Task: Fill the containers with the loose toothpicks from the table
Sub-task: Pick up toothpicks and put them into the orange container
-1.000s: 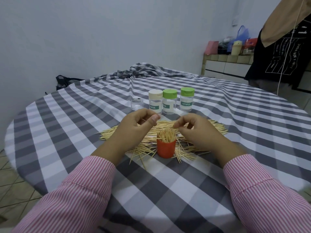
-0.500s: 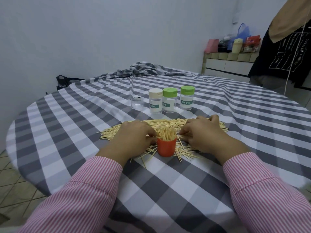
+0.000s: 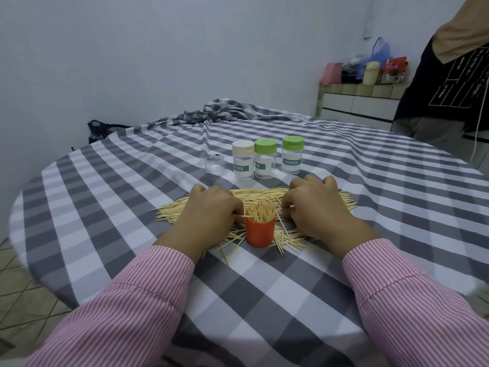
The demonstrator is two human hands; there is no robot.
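Observation:
An orange cup (image 3: 260, 233) stands near me on the checked tablecloth, packed with upright toothpicks (image 3: 260, 211). Loose toothpicks (image 3: 264, 193) lie in a wide pile around and behind it. My left hand (image 3: 209, 215) rests on the pile just left of the cup and pinches a toothpick that points at the cup's rim. My right hand (image 3: 315, 207) sits just right of the cup, knuckles up, fingers curled down into the pile and pinching toothpicks. Behind the pile stand a beige-lidded jar (image 3: 243, 164), a green-lidded jar (image 3: 265, 162) and a second green-lidded jar (image 3: 292, 158), all capped.
A small clear lidless cup (image 3: 214, 164) stands left of the jars. The round table (image 3: 105, 207) drops off at left. A person (image 3: 449, 75) stands at the far right edge, in front of a counter (image 3: 362, 102) with bags. Bunched cloth (image 3: 225, 109) lies at the back.
Both hands have come down from above the cup onto the pile, the right hand moving back and right. The cup and jars have not moved.

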